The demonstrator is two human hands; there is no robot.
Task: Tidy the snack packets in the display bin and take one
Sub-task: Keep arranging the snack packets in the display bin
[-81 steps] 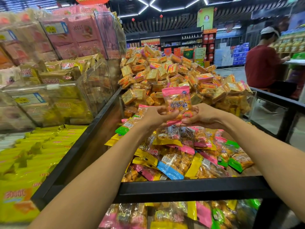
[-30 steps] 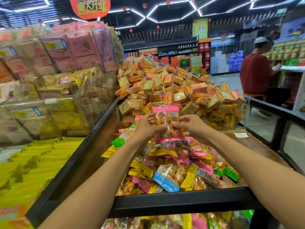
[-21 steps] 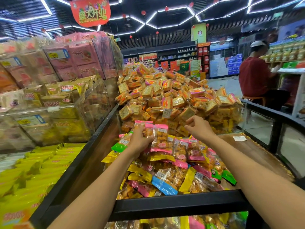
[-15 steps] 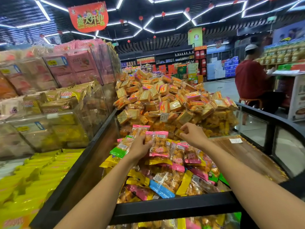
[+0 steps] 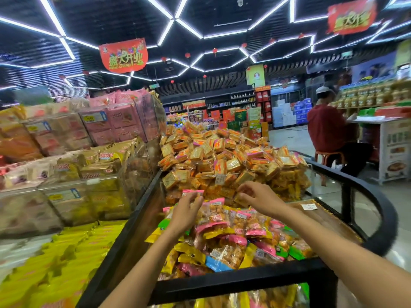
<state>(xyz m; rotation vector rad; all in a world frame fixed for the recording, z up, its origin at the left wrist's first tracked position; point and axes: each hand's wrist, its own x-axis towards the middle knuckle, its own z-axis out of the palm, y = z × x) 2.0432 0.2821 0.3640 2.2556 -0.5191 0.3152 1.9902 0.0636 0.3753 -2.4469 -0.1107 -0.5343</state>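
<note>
A black-framed display bin [image 5: 233, 283] with a clear front wall fills the lower middle of the view, and a loose heap of snack packets [image 5: 233, 238] lies in its left half: clear bags of golden pieces with pink, yellow, blue and green ends. Its right half shows bare wooden floor [image 5: 333, 225] with a small white label [image 5: 308, 206] lying on it. Behind a clear divider, the next compartment holds a tall mound of small orange and yellow wrapped squares [image 5: 224, 158]. To the left, clear plastic bins [image 5: 73, 196] hold yellow bags, with pink bags stacked above and flat yellow packets [image 5: 66, 258] in the tray below. The left hand [image 5: 185, 213] rests over the back of the heap, fingers loosely spread and touching a pink-topped packet [image 5: 213, 213]. The right hand [image 5: 258, 196] hovers by the divider with fingers curled; whether it pinches anything, I cannot tell.
</note>
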